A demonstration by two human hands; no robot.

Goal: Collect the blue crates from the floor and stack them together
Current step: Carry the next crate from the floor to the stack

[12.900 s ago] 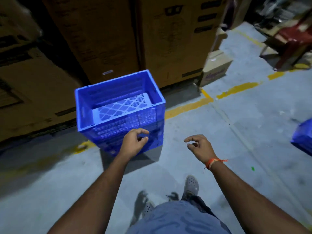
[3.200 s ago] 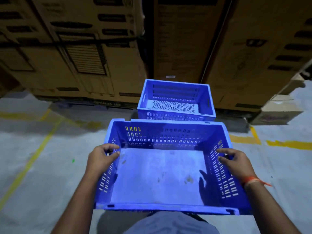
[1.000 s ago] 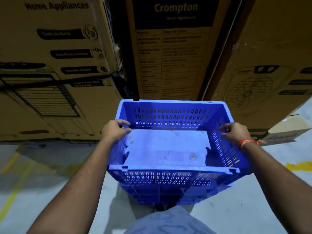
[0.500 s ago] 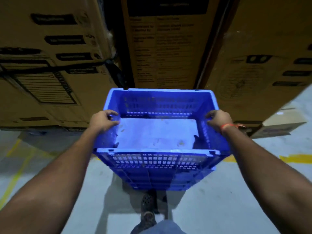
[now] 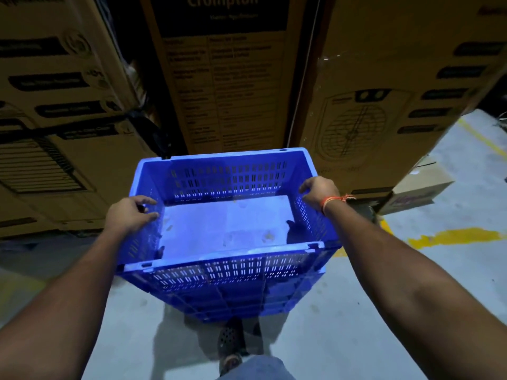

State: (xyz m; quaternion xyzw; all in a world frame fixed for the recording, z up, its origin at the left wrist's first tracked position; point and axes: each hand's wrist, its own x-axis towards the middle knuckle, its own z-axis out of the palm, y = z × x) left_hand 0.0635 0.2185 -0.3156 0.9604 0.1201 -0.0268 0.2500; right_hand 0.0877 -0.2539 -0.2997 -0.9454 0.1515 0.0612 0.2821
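A blue slotted crate point(image 5: 227, 272) with a pale flat floor sits on top of a lower blue crate point(image 5: 233, 305), whose walls show beneath it. My left hand point(image 5: 129, 215) grips the top crate's left rim, fingers curled over the edge. My right hand point(image 5: 319, 192), with an orange thread at the wrist, rests on the right rim with fingers bent over it. The stack stands on the grey floor right in front of my feet.
Tall brown cardboard cartons point(image 5: 225, 78) form a wall directly behind the crates. A small carton point(image 5: 417, 187) lies on the floor at the right. Yellow painted lines point(image 5: 452, 237) cross the grey concrete floor at the right. My shoe point(image 5: 229, 341) is just below the stack.
The top crate has come down onto the lower crate and sits lower and squarer. Both hands stay on its side rims; the view has tilted up slightly.
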